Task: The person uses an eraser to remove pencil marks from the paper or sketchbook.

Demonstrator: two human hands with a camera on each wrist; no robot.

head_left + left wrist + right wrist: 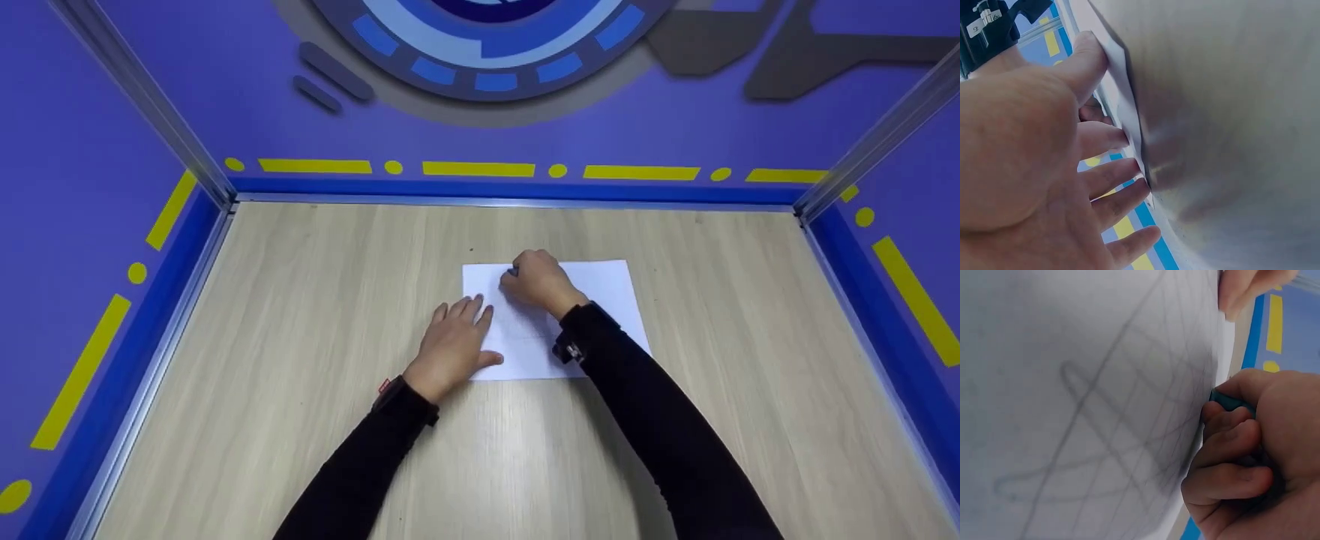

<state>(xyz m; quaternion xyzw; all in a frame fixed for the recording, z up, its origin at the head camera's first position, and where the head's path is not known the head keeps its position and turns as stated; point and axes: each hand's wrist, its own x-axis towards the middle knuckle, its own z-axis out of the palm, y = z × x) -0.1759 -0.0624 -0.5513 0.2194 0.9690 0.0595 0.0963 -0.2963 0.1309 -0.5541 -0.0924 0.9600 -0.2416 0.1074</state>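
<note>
The white sheet of paper [604, 292] lies flat on the wood-patterned table [300, 300], and I take every place from it. My left hand [454, 341] is spread across the sheet's left edge: the thumb and the nearest fingertips are over the paper, while most of the palm is outside it. My right hand [541, 281] is curled over the far part of the sheet, left of its middle, its knuckles reaching about the far edge as the head view shows it. It pinches a small teal piece [1233, 402] between thumb and fingers, mostly hidden by them, so I cannot tell its full shape. Faint grey lines [1092, 388] cross the sheet beside that hand, some long and straight, others looping to rounded points. My right sleeve [660, 405] passes over the sheet's near right corner; my left sleeve [341, 472] comes in from outside its near left corner. Table stretches widely past the sheet's left and right edges, and a narrower strip runs beyond the far edge to a metal rail [517, 202] at the foot of the purple back wall [450, 142]. A tiny dark speck [471, 249] lies just beyond the sheet's far left corner.
</note>
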